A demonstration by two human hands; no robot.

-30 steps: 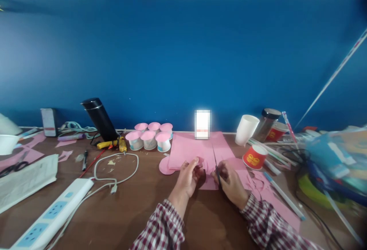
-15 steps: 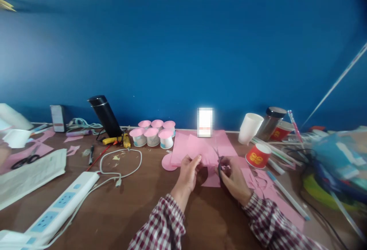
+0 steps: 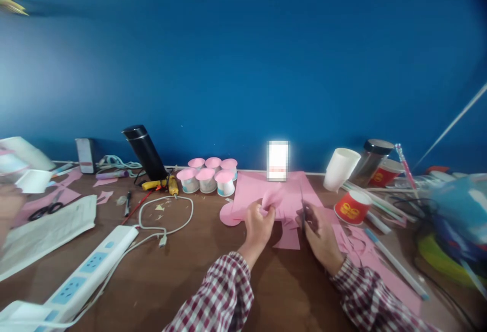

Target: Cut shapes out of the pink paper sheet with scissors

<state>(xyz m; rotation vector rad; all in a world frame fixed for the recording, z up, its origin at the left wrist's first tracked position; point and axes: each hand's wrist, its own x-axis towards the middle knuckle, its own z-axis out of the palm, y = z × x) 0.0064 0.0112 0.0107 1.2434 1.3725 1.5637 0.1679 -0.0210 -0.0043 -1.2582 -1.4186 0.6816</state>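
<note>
My left hand (image 3: 259,225) is closed on a curled piece of pink paper (image 3: 272,197), pinched between thumb and fingers. Just to its right, my right hand (image 3: 321,235) grips a pair of scissors (image 3: 303,212), blades pointing away from me and apart from the held piece. Beneath both hands lie larger pink paper sheets (image 3: 243,187), with a rounded pink piece (image 3: 229,215) sticking out at the left. Pink offcuts (image 3: 288,238) hang toward the front between my hands. Several small paper cups (image 3: 206,182) with pink tops stand grouped left of the sheets.
Right of the sheets are a red paper cup (image 3: 353,207), a white cup (image 3: 341,169), a steel tumbler (image 3: 371,162) and pink scraps (image 3: 395,276). On the left lie a power strip (image 3: 91,266), a black flask (image 3: 144,152), a white cable (image 3: 192,212) and other scissors (image 3: 46,209).
The pink piece in my left hand has turned and now curls upward. The scissors have moved away from it to the right. The whole view has shifted slightly.
</note>
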